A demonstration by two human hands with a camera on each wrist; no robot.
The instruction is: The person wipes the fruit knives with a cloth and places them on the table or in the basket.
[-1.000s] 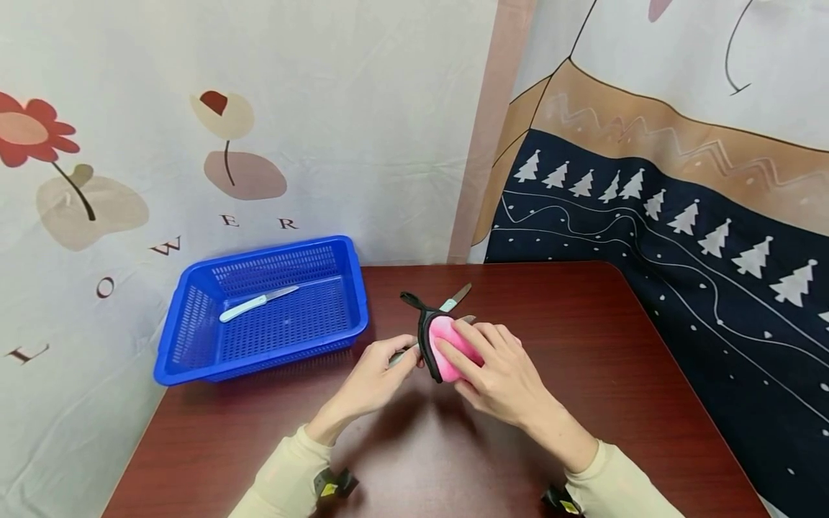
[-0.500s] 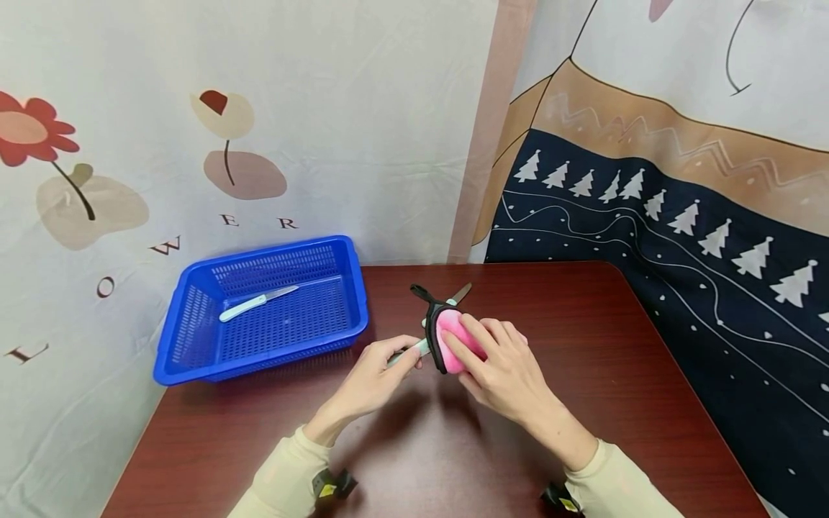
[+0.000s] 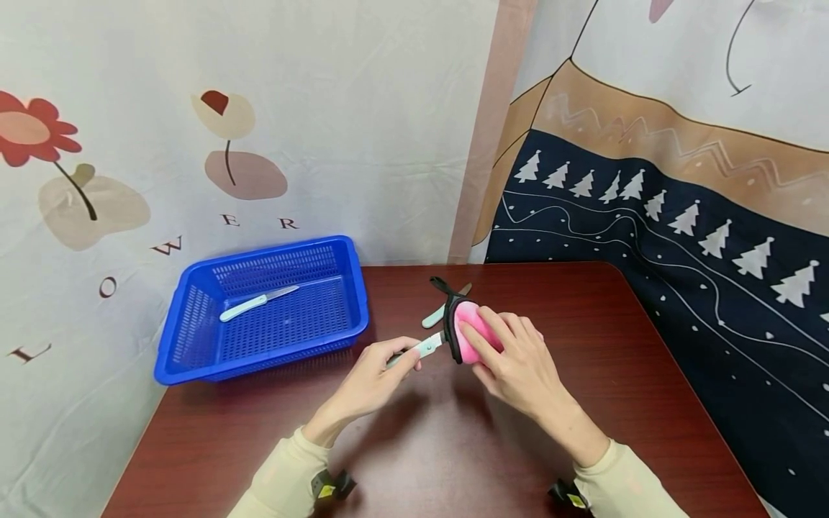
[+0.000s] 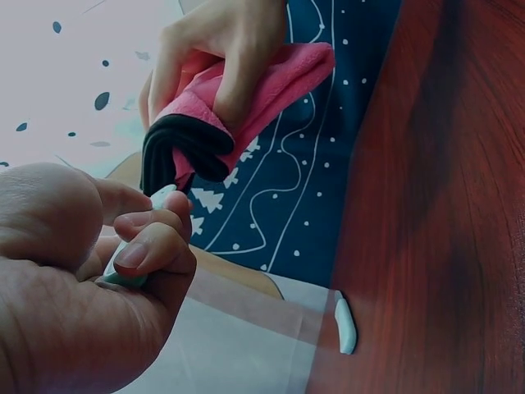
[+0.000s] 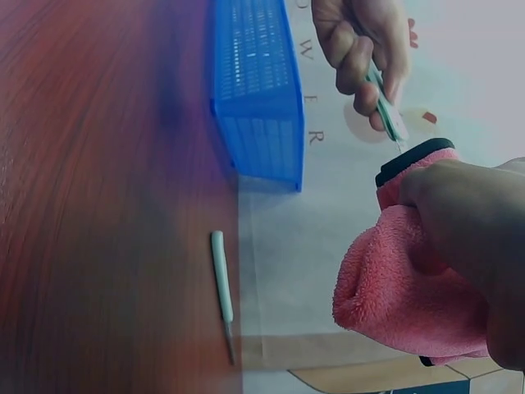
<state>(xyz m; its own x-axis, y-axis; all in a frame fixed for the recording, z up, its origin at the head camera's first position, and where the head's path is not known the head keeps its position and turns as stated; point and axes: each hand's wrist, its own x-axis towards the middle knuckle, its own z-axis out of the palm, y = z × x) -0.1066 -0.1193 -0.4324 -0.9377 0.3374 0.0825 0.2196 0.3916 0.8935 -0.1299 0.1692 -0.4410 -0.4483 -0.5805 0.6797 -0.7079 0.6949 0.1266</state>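
Note:
My left hand grips a small knife by its pale green handle, the blade end pointing right. A pink plush cloth with black edging and a black hanging loop is folded over the blade, hiding most of it. My right hand pinches this cloth from above, thumb on one side and fingers on the other. In the right wrist view, a sliver of metal shows between the handle and the cloth's black edge. Both hands are above the table.
A second pale-handled knife lies on the red-brown table behind the cloth, blade pointing away. To the left stands a blue perforated basket with another knife inside. Patterned cloth hangs behind the table.
My right hand has drawn the cloth rightward along the knife, from the handle onto the blade. More of the handle shows, and the second knife's handle is uncovered. My left hand stays nearly still.

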